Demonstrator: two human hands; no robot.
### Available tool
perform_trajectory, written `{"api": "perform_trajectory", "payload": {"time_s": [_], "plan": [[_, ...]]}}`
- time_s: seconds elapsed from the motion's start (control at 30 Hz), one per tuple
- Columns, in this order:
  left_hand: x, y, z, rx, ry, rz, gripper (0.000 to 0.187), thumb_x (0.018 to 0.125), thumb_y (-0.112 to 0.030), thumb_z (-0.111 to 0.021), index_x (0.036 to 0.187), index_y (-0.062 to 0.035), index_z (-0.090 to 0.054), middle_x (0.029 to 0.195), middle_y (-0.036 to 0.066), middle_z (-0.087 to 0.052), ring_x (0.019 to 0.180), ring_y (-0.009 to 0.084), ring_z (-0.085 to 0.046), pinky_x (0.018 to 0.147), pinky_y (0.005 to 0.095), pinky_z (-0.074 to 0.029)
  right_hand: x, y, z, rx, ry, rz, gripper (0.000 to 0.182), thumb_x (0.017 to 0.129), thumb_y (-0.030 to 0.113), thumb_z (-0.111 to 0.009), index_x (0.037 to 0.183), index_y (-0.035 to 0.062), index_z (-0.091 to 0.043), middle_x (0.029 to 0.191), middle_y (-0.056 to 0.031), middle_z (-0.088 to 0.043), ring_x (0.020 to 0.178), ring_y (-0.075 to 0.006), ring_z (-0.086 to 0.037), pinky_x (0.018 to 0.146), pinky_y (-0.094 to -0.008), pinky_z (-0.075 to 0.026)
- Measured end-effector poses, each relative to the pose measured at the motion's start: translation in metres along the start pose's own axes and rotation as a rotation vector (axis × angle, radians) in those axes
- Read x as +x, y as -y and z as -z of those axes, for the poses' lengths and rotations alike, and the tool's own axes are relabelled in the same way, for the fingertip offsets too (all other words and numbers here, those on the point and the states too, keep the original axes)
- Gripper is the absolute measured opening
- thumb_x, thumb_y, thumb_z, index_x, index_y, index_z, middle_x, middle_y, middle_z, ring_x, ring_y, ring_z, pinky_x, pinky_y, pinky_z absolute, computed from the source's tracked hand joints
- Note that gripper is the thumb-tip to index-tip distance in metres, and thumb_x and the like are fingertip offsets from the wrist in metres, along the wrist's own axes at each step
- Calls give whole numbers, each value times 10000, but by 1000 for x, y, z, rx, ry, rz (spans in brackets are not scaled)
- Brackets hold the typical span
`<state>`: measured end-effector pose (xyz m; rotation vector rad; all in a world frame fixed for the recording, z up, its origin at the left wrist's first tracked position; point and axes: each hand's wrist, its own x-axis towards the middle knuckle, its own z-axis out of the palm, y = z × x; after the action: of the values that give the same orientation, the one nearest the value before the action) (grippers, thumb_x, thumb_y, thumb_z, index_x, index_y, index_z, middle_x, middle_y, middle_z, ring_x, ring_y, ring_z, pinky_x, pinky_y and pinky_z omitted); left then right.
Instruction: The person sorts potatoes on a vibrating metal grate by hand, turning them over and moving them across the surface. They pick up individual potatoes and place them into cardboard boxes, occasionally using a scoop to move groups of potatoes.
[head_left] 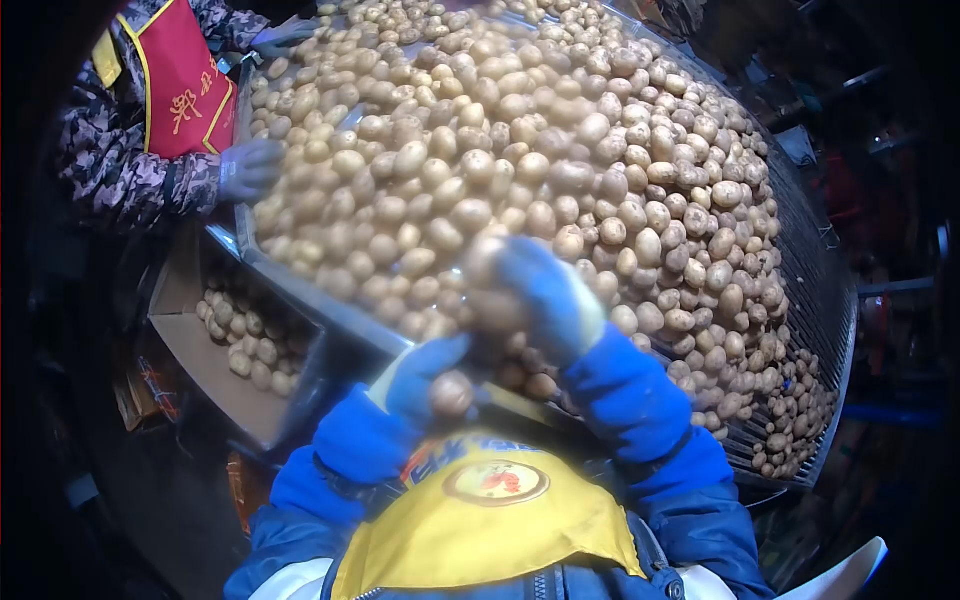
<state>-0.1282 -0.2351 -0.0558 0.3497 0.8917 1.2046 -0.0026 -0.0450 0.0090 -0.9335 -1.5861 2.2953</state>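
Observation:
Potatoes (470, 170) cover a wide sorting table in a thick layer. My left hand (422, 380), in a blue glove, is at the table's near edge, its fingers curled beside a potato (452, 394) that it holds close to the yellow apron (490, 530). Farther up and to the right, my right hand (545, 295), also gloved, reaches over the pile. Its fingers are bent over blurred potatoes, and motion smears the spot under them, so its grip cannot be made out.
A co-worker's gloved hand (250, 170) rests at the table's left edge, beside a red apron (187, 85). Below that edge, a cardboard box (215, 375) holds potatoes. Dark slats (810, 250) show at the table's right side.

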Motion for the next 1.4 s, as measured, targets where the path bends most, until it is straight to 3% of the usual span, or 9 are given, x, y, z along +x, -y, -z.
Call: {"api": "perform_trajectory", "payload": {"time_s": [0.1,0.33,0.43,0.53,0.9,0.97,1.1,1.23,1.4], "plan": [[18,13,40,888,144,-627,462,881,-3,-753,1336,-14,-670,1254,69,-705,1032,155,-676,854,368,-570,3,37,-72,8,256,0,735,964,411,-784,1533,23,-528,1354,-196,-695,1241,-324,-677,1053,-399,-535],[0,-10,21,-181,-59,368,471,1016,-253,-650,1427,-25,-610,1291,136,-653,1062,232,-704,856,399,-614,6,-11,0,-1361,-273,514,444,872,191,-752,1288,63,-660,1222,-198,-687,1050,-400,-699,848,-492,-588],[3,-16,11,-190,-22,330,570,1075,-450,-592,1455,-25,-577,1238,117,-645,1012,229,-712,845,404,-611,13,-47,31,-1706,-337,411,547,809,141,-742,1347,129,-641,1456,-253,-543,1199,-411,-606,928,-554,-481],[6,-17,16,-186,6,354,580,1079,-465,-581,1455,-23,-579,1250,118,-641,1006,222,-708,855,396,-604,23,-45,25,-1779,-336,396,410,832,192,-732,1233,154,-654,1239,-247,-640,978,-435,-695,785,-532,-582],[1,-34,18,-40,118,294,621,1085,-498,-557,1474,-14,-576,1279,134,-670,1020,230,-716,902,389,-594,24,-32,65,-1227,-255,357,437,842,226,-812,1240,100,-685,1123,-142,-673,938,-324,-691,812,-454,-593],[6,-32,22,-79,107,361,613,1088,-494,-558,1469,-14,-578,1275,137,-675,1012,234,-721,900,391,-596,8,-22,59,-139,-310,-179,487,916,219,-790,1345,58,-624,1207,-103,-685,970,-279,-671,808,-456,-586],[11,-32,26,-218,92,455,594,1099,-481,-550,1459,-9,-582,1273,142,-677,1015,243,-725,892,396,-602,-28,-40,49,500,-358,61,577,963,245,-763,1448,17,-550,1226,-114,-688,1102,-241,-678,942,-396,-607],[14,-30,28,-271,94,485,593,1103,-474,-545,1450,6,-581,1281,149,-668,1011,251,-724,878,413,-612,-44,-48,68,-654,-518,310,445,1042,280,-657,1377,-12,-629,1234,-140,-700,1106,-234,-700,980,-384,-597],[11,-39,17,-282,20,445,603,1095,-478,-559,1433,20,-579,1292,162,-659,1009,256,-723,825,415,-624,11,-21,84,-875,-688,48,441,966,219,-744,1364,46,-666,1163,-132,-728,1012,-230,-727,915,-372,-590]]}}
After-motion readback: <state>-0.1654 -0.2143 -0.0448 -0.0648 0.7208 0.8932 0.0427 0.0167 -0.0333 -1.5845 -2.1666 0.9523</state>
